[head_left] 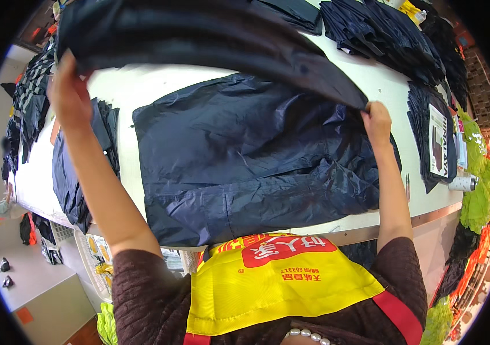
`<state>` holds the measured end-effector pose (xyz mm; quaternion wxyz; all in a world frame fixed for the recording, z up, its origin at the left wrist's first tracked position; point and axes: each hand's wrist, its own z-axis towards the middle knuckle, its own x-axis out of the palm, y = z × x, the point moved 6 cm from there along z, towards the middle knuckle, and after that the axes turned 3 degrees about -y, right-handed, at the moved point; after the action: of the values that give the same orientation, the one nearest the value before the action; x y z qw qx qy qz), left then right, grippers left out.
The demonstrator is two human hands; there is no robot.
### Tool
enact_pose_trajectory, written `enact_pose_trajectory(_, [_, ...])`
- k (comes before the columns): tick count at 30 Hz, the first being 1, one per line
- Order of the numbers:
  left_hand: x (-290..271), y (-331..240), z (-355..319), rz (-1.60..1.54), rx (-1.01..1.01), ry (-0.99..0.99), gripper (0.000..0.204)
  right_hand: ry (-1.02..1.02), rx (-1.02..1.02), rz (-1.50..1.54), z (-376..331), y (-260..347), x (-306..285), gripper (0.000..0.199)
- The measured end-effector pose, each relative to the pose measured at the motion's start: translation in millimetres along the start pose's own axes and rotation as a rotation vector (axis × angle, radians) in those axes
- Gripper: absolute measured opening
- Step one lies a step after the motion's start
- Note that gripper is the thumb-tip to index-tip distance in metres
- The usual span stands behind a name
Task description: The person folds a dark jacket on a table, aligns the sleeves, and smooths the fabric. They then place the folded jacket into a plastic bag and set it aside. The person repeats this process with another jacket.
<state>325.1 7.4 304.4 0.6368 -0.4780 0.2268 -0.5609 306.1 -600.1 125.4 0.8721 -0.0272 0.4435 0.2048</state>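
Note:
A wide piece of dark navy fabric is raised above the table, smeared by motion and sagging in a curve between my hands. My left hand grips its left end at the upper left. At the right, my right hand pinches the other end in closed fingers. Below lies a crumpled, shiny navy cloth piece, spread over the table's front half, with seams across its near part. Whether it joins the raised fabric is hidden.
Dark fabric stacks lie on the white table: one at the left, one at the far right. A right-hand stack bears a printed sheet. A white roll and a thin pen-like tool lie near the right edge.

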Motion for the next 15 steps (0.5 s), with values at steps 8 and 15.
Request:
enact_pose_trajectory(8, [-126.5,141.4,-235.0,0.916,-0.703,0.432,0.062,1.015,0.269,-0.37,-43.2,8.2,12.5,0.023])
enact_pose_trajectory(15, [-78.7,103.6,-193.3,0.925,-0.645,0.435,0.073,0.215,-0.229,0.106,15.6,121.6,44.5,0.05])
